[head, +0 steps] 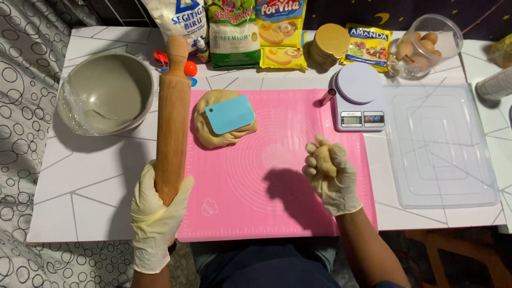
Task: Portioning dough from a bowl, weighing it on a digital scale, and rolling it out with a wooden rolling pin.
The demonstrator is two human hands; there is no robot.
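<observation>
My left hand [157,205], in a pale glove, grips the near end of a wooden rolling pin [172,117] that points away from me along the left edge of a pink baking mat [277,202]. My right hand [329,176], also gloved, is closed around a small lump of dough [322,159] above the mat's right half. A larger mound of dough [213,136] lies at the mat's far left with a light blue plastic scraper [230,113] resting on top of it.
A grey bowl wrapped in plastic film [106,93] stands at the left. A small kitchen scale [360,98] sits by the mat's far right corner, a clear plastic lid [440,149] to its right. Bags of ingredients [232,29] and a tub of eggs [424,45] line the back.
</observation>
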